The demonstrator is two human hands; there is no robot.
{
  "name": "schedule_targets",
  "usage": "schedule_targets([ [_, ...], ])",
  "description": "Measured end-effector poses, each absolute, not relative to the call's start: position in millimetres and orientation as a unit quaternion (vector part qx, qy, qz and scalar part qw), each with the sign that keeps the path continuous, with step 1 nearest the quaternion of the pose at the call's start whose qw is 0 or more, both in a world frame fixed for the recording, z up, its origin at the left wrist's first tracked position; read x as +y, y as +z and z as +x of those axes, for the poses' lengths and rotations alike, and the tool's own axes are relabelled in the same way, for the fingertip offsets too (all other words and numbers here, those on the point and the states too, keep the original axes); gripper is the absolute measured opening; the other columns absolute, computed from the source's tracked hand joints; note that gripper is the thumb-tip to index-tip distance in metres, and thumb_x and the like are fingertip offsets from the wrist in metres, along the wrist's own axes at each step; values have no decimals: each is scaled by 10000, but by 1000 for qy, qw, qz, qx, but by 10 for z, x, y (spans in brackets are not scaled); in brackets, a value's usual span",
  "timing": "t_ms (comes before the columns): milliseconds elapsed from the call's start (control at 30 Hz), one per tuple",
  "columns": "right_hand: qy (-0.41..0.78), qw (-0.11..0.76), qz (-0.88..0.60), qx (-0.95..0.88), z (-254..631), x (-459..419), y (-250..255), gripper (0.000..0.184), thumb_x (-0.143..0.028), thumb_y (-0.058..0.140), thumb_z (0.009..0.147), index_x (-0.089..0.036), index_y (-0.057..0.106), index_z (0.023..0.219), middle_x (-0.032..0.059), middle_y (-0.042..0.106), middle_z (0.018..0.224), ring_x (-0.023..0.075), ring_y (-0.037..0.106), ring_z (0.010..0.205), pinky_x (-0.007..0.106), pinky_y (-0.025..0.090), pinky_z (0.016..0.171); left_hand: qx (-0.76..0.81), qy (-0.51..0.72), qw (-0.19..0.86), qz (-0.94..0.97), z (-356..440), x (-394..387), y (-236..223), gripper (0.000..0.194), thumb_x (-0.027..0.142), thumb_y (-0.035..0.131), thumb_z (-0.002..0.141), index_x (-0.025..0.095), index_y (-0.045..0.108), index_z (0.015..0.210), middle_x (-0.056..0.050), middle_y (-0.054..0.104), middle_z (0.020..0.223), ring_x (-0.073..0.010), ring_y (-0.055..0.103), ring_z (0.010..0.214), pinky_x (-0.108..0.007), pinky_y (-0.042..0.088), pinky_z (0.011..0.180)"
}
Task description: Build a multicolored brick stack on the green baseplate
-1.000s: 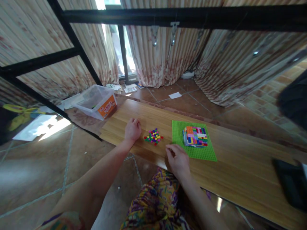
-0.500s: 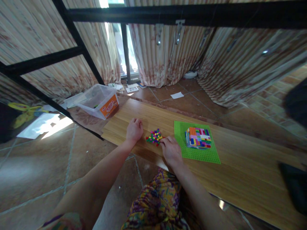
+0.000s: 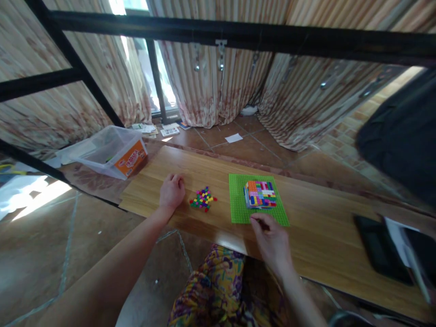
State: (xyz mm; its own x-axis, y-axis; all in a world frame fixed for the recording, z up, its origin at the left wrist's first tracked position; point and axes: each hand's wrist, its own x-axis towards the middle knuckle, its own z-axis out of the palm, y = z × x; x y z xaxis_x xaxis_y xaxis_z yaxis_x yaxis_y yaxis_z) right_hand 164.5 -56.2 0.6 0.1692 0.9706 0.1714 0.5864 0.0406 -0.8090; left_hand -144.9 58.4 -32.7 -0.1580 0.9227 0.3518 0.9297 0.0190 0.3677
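Observation:
A block of many-coloured building bricks (image 3: 261, 194) stands on a green studded baseplate (image 3: 237, 206). My right hand (image 3: 271, 236) hovers over the plate's near edge, just short of the block. Its thumb and fingers are pinched together; whatever is between them is too small or hidden to name. Left of the plate, a loose pile of small coloured bricks (image 3: 203, 199) lies on the wooden tabletop (image 3: 204, 161). My left hand (image 3: 172, 190) rests on the wood beside the pile with its fingers curled in, and I cannot make out anything inside them.
A clear plastic bin (image 3: 102, 152) with an orange label stands past the table's left end. On the right part of the table lies a dark flat object (image 3: 381, 250). A black metal bar (image 3: 218, 29) crosses above, with curtains (image 3: 218, 91) behind it.
My right hand has gone from the brick pile rightward to the green plate, fingers still pinched. My left hand stays beside the pile. The view has turned to the right.

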Motion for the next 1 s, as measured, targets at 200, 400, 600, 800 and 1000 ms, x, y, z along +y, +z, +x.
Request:
schedule_targets([
  [200, 193, 467, -702, -503, 2030, -351, 100, 285, -443, 600, 833, -184, 708, 886, 73, 739, 852, 214, 675, 764, 317, 499, 705, -717, -269, 4, -643, -1457, 603, -324, 230, 240, 428, 890, 202, 655, 892, -85, 624, 953, -216, 611, 903, -313, 464, 767],
  [400, 146, 460, -711, -511, 2023, -147, 58, 315, -444, 557, 854, -166, 704, 885, 86, 716, 823, 194, 621, 678, 308, 461, 649, -718, -267, 8, -643, -1463, 606, -316, 220, 233, 432, 877, 205, 650, 878, -89, 626, 953, -225, 608, 912, -318, 464, 757],
  [600, 69, 435, -728, -526, 1947, -95, -15, 295, -415, 532, 870, -173, 701, 855, 90, 695, 818, 202, 586, 687, 320, 429, 661, -715, -266, 10, -646, -1463, 607, -319, 235, 247, 427, 879, 199, 657, 898, -91, 624, 949, -223, 605, 902, -325, 468, 768],
  [800, 72, 453, -727, -511, 1936, -84, -15, 276, -434, 606, 832, -190, 730, 798, 77, 719, 791, 203, 593, 663, 326, 441, 670, -718, -264, 5, -644, -1456, 602, -307, 235, 246, 421, 881, 205, 652, 889, -90, 620, 958, -223, 609, 897, -319, 466, 749],
  [1000, 117, 472, -715, -503, 1962, -119, 4, 245, -398, 611, 820, -196, 749, 830, 53, 735, 786, 184, 606, 627, 296, 445, 622, -723, -259, 6, -641, -1447, 599, -298, 239, 242, 420, 887, 199, 655, 893, -90, 618, 953, -223, 608, 898, -316, 462, 746],
])
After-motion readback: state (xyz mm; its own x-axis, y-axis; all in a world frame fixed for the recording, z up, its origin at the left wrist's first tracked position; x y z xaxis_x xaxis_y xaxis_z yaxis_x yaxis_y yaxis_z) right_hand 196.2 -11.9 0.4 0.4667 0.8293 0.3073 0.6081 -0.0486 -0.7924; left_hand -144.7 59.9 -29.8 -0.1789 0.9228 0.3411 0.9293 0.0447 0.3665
